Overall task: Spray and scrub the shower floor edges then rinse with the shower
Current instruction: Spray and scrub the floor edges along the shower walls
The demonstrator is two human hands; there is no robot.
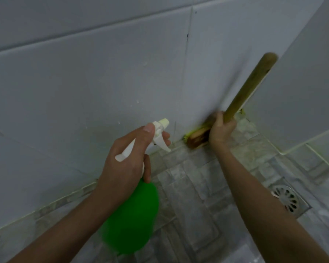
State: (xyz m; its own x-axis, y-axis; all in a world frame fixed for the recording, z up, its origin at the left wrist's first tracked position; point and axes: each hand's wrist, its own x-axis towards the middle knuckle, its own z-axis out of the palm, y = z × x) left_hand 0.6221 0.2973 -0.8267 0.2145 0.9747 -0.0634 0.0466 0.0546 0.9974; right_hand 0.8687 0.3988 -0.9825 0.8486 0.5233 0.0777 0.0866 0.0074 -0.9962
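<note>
Gripping the brush (198, 136) handle, the right hand (221, 130) sits just above its head; left hand (127, 154) holds the spray bottle (133, 215).

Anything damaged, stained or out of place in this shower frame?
A dark patch, perhaps mould or a chip, marks the vertical wall grout line. Yellow-green residue lies along the floor edge beside the brush. Nothing else stands out.

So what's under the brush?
The brush sits on the floor where it meets the wall. Yellow-green bristles poke out at its left end. The tile right beneath it is hidden by the brush head and the right hand.
</note>
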